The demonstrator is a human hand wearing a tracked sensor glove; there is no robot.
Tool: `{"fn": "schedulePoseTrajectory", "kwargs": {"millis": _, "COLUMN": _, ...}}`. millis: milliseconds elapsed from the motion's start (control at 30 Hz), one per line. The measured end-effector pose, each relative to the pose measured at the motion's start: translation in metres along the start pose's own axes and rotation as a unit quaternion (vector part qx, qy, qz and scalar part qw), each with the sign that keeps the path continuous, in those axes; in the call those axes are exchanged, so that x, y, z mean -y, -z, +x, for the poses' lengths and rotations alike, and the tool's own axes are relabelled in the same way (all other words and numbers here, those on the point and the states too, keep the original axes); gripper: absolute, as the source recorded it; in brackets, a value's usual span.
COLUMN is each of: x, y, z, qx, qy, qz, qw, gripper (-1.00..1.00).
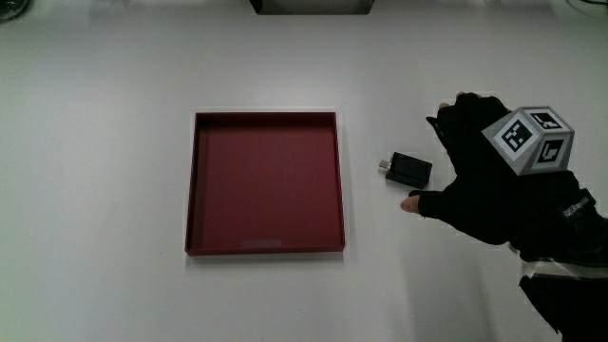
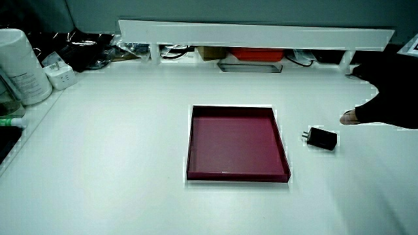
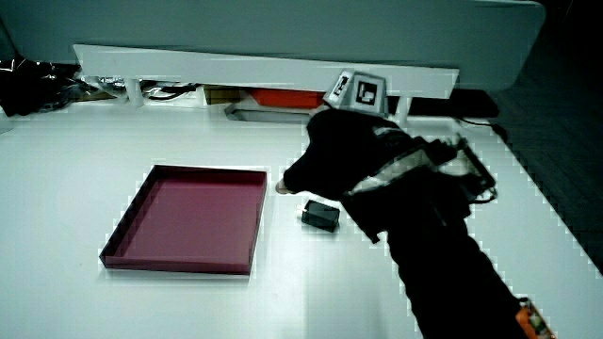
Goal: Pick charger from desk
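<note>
A small black charger (image 1: pixel 408 170) with metal prongs lies flat on the white desk beside the dark red tray (image 1: pixel 195 180). In both side views the charger (image 2: pixel 322 138) (image 3: pixel 320 216) rests on the desk, apart from the tray. The gloved hand (image 1: pixel 480 171) hovers just beside the charger, fingers spread and curved around it without touching, thumb tip (image 1: pixel 411 204) nearer to the person than the charger. A patterned cube (image 1: pixel 530 139) sits on the hand's back. The hand (image 3: pixel 344 151) holds nothing.
The red tray (image 2: pixel 193 140) is shallow and square, with nothing in it. A low white partition (image 2: pixel 255 34) runs along the desk's edge farthest from the person, with cables and boxes under it. A white cylinder (image 2: pixel 18 65) and a white plug (image 2: pixel 62 75) stand at the desk's corner.
</note>
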Motion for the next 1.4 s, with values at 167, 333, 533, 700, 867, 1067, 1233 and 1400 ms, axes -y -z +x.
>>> {"fn": "schedulePoseTrajectory", "kwargs": {"millis": 167, "x": -0.015, "y": 0.001, "z": 0.005, "qx": -0.021, "qy": 0.004, "qz": -0.004, "qw": 0.9998, "gripper": 0.00}}
{"fn": "schedulePoseTrajectory", "kwargs": {"millis": 333, "x": -0.035, "y": 0.009, "z": 0.014, "qx": -0.038, "qy": 0.009, "qz": -0.014, "qw": 0.9991, "gripper": 0.00}}
{"fn": "schedulePoseTrajectory", "kwargs": {"millis": 533, "x": -0.061, "y": 0.024, "z": 0.025, "qx": -0.048, "qy": 0.028, "qz": -0.030, "qw": 0.9980, "gripper": 0.00}}
{"fn": "schedulePoseTrajectory", "kwargs": {"millis": 700, "x": -0.082, "y": 0.040, "z": 0.038, "qx": -0.071, "qy": 0.036, "qz": -0.038, "qw": 0.9961, "gripper": 0.00}}
{"fn": "schedulePoseTrajectory", "kwargs": {"millis": 867, "x": -0.100, "y": 0.055, "z": 0.051, "qx": -0.081, "qy": 0.061, "qz": -0.050, "qw": 0.9935, "gripper": 0.00}}
{"fn": "schedulePoseTrajectory", "kwargs": {"millis": 1067, "x": -0.116, "y": 0.074, "z": 0.066, "qx": -0.092, "qy": 0.085, "qz": -0.065, "qw": 0.9899, "gripper": 0.00}}
{"fn": "schedulePoseTrajectory", "kwargs": {"millis": 1233, "x": -0.125, "y": 0.094, "z": 0.075, "qx": -0.097, "qy": 0.102, "qz": -0.087, "qw": 0.9862, "gripper": 0.00}}
{"fn": "schedulePoseTrajectory", "kwargs": {"millis": 1400, "x": -0.131, "y": 0.107, "z": 0.081, "qx": -0.099, "qy": 0.112, "qz": -0.100, "qw": 0.9837, "gripper": 0.00}}
